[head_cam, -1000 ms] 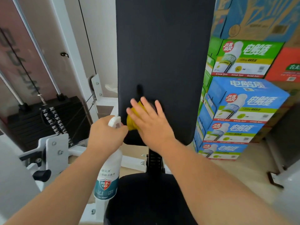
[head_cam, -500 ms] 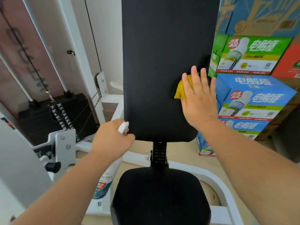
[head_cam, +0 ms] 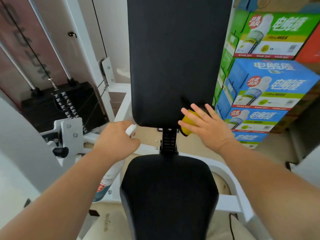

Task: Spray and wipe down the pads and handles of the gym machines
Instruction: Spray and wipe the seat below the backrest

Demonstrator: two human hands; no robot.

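Two bare hands are seen above the black padded seat cushion [head_cam: 168, 193] of a white-framed gym machine [head_cam: 226, 198]. The left hand [head_cam: 116, 141] is closed around the neck of a white plastic spray bottle [head_cam: 108, 182], whose nozzle pokes out above the knuckles while its body hangs below, beside the seat. The right hand [head_cam: 207, 129] is spread flat, fingers splayed, with a folded yellow cleaning cloth [head_cam: 187, 124] pressed beneath the palm at the lower right corner of the tall black upright back pad [head_cam: 174, 56]. A black weight stack [head_cam: 58, 106] is seen at left, well apart. Stacked blue and green drink cartons [head_cam: 266, 87] are seen just right of the pad.
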